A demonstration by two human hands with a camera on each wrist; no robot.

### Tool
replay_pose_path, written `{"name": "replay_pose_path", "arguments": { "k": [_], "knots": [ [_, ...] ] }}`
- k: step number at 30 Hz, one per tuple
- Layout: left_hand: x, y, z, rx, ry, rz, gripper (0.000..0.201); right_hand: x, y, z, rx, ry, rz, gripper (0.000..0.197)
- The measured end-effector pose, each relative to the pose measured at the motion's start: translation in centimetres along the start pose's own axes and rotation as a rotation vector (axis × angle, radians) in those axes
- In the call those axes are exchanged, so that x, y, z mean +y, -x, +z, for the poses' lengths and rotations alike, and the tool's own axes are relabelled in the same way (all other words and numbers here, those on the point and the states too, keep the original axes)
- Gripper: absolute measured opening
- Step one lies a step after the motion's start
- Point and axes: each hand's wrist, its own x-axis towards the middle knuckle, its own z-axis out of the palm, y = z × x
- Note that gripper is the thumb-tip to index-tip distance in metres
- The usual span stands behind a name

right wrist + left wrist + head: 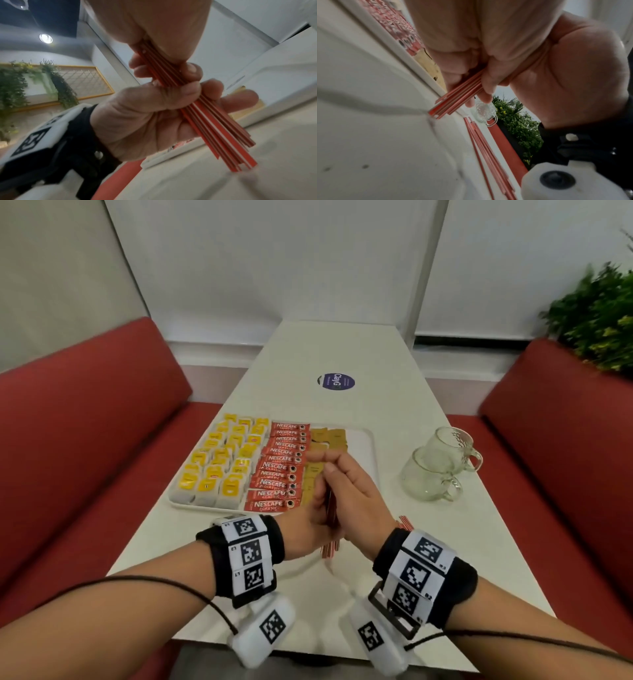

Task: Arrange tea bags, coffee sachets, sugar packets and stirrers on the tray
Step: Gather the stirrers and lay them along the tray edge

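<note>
Together, both hands (334, 501) clamp the red stirrers (205, 119) upright, ends tapped level on the worktop (428, 535) before traying.

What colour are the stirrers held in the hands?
Red with thin white stripes; the stirrers show best in the right wrist view.

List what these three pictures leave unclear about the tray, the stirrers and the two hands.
- Head view: both hands, left hand and right hand, cover part of the sugar packets and most of the held stirrers.
- Left wrist view: loose stirrers run off the bottom edge; their count is unclear.
- Right wrist view: the tray is blurred.
</note>
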Motion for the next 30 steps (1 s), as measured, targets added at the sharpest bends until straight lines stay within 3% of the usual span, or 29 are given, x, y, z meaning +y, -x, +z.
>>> {"name": "replay_pose_path", "arguments": {
  "k": [2, 3, 5, 11, 17, 20, 23, 25, 27, 30],
  "knots": [
    [-0.6, -0.1, 0.3, 0.018, -0.01, -0.04, 0.01, 0.8, 0.1, 0.2, -0.01, 0.019, 0.021, 0.033],
    [-0.9, -0.1, 0.3, 0.025, -0.033, -0.075, 0.027, 1.1, 0.1, 0.3, -0.011, 0.028, 0.03, 0.034],
    [-1.2, -0.1, 0.3, -0.003, -0.104, -0.152, 0.035, 1.3, 0.2, 0.3, -0.003, 0.056, 0.026, 0.033],
    [-1.4, -0.3, 0.8, -0.026, -0.099, -0.111, 0.043, 2.4, 0.6, -0.2, 0.013, 0.206, -0.069, 0.025],
    [-1.2, -0.8, 0.4, -0.022, -0.119, -0.012, 0.019, 2.1, 0.1, -0.9, 0.043, 0.19, -0.076, 0.023],
    [-0.5, -1.2, -1.2, -0.035, 0.088, -0.036, 0.011, 0.8, -0.6, -1.8, 0.085, 0.107, -0.083, 0.029],
    [-0.3, -2.8, -2.6, 0.098, 0.447, -0.121, 0.016, -0.3, -1.7, -2.9, 0.188, 0.106, -0.083, 0.043],
    [0.2, -4.0, -3.6, 0.159, 0.553, -0.148, 0.017, -0.3, -2.3, -3.2, 0.239, 0.131, -0.06, 0.05],
    [0.8, -5.2, -4.4, 0.165, 0.633, -0.145, 0.023, 0.1, -2.9, -3.3, 0.238, 0.226, 0.007, 0.052],
    [1.1, -6.9, -5.5, 0.222, 0.776, -0.209, 0.027, 0.6, -3.8, -3.8, 0.161, 0.56, 0.07, 0.044]
  ]
}}
